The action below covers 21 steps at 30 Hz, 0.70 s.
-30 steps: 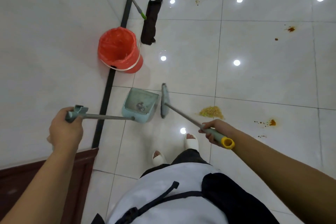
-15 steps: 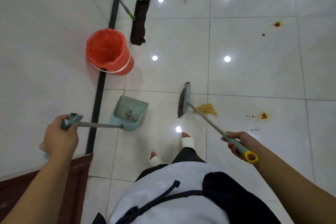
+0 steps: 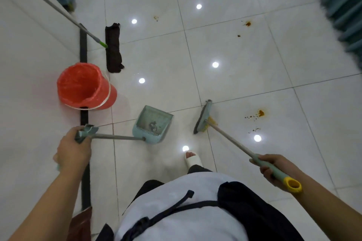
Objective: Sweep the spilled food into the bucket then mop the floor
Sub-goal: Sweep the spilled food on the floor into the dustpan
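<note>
1. In the head view, the left hand (image 3: 73, 148) was closed tight round the top grip of a long handle. It held the dustpan (image 3: 154, 123) low on the floor (image 3: 254, 64), probably so that it stayed steady as a catcher. A little dark debris lay in the pan. Its open edge seemed to face away from the person, though I could not tell this for certain.
2. The right hand (image 3: 274, 168) was wrapped round the green grip of the broom, just ahead of its yellow end cap. The shaft slanted down to the broom head (image 3: 202, 117), which rested on the tiles.
3. The spilled food (image 3: 212, 121), a yellow heap, touched the broom head and was largely hidden by it. It showed only at the head's right side. The bristles seemed set there so that a leftward stroke would carry the heap toward the pan, which stood near but apart.
4. The bucket (image 3: 84, 86), lined in red plastic, stood against the wall (image 3: 29, 64), beyond the dustpan and well apart from the food. That put it within a short lift of the pan.
5. The mop (image 3: 113, 49) leaned on the wall with its dark cloth on the floor just past the bucket, apparently parked until sweeping was over.
6. Orange-brown stains (image 3: 260, 113) marked the tile right of the broom, and more lay farther off. A mop would likely suit these better than a broom.
7. A slippered foot (image 3: 193, 159) stood between the two tools.
</note>
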{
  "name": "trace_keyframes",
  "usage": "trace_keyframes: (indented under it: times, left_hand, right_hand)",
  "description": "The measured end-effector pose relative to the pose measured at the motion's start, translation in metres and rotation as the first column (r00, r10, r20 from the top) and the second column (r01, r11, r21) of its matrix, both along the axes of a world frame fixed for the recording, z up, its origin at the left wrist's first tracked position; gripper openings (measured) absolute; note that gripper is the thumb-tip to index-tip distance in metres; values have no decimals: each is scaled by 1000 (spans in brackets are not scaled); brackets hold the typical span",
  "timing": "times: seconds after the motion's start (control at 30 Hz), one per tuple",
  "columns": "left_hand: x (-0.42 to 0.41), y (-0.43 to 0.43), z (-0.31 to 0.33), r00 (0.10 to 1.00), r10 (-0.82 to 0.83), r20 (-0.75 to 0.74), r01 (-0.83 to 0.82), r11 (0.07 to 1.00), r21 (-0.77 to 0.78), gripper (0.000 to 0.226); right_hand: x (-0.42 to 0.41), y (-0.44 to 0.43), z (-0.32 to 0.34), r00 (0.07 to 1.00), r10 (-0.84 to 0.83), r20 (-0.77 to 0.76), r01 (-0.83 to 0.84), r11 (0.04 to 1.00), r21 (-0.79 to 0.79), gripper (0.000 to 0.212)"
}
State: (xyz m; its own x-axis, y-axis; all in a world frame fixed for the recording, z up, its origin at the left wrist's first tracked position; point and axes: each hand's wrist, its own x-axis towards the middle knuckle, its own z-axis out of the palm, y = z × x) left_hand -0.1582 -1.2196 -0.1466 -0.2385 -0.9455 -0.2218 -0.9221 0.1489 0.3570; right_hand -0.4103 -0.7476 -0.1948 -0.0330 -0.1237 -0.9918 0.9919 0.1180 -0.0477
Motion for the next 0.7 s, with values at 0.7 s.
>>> trace_keyframes:
  times: [0.7]
  left_hand:
    - [-167,-104,-16,460,-884,80,884,465,53,26]
  right_hand:
    - [59,-97,35,892,304,-334,-135,885,445,55]
